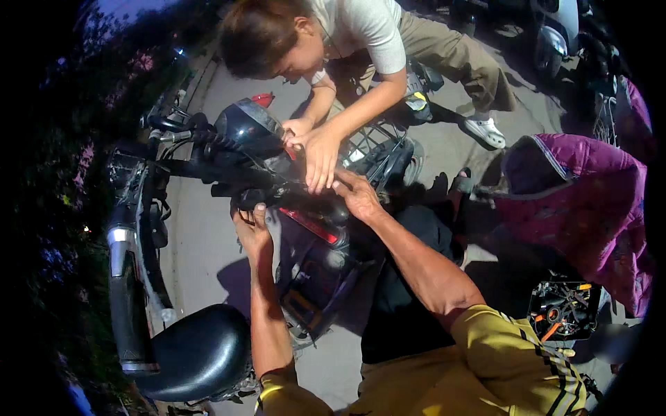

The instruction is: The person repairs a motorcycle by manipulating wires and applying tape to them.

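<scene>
In front of me stands a black two-wheeler with a dark glossy cover (251, 128) and a red strip (310, 225) along its near side. My left hand (254, 232) is at the near edge of its dark body, thumb up, with the fingers curled around a black part and partly hidden. Across from it, my right hand (359, 195) has its fingers drawn together at the body's right end. What lies between those fingertips is hidden. A co-worker's hand (322, 156) lies on the body just beside my right fingertips, and their other hand (298, 129) touches it farther back.
A handlebar grip (132, 312) and a black saddle (201, 353) are at the left. The co-worker in a white top (374, 35) leans in from the far side. At the right are a magenta quilted cover (583, 201) and an open tray of tools (565, 310).
</scene>
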`<state>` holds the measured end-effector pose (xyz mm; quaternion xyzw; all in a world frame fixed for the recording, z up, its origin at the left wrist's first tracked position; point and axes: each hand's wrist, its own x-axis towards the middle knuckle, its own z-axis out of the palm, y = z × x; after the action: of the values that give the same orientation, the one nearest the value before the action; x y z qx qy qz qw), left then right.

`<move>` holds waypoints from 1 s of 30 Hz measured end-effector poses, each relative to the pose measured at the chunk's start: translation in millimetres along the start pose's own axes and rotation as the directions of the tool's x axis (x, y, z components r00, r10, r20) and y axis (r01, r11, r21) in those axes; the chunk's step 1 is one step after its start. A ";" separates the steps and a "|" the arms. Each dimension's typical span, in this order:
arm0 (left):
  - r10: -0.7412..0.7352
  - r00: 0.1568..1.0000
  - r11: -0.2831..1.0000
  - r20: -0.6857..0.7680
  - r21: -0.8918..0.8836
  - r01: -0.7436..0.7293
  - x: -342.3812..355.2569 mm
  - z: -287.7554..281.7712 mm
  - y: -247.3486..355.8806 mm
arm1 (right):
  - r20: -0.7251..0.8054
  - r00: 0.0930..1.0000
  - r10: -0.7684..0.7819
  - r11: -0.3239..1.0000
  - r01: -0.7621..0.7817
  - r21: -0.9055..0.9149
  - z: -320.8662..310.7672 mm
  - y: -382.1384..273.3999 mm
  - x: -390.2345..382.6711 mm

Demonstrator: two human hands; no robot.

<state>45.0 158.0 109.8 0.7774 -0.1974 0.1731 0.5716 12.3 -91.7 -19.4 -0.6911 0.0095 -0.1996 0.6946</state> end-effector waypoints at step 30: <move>0.490 0.845 0.380 0.214 0.820 -0.428 -27.5 32.1 64.2 | 0.108 0.993 -0.054 0.770 -0.027 0.637 9.4 6.3 20.7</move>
<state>-9.8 113.0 139.6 0.8614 -0.2767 0.4220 0.0574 35.7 -88.9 -19.6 -0.4255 -0.1052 -0.1542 0.8855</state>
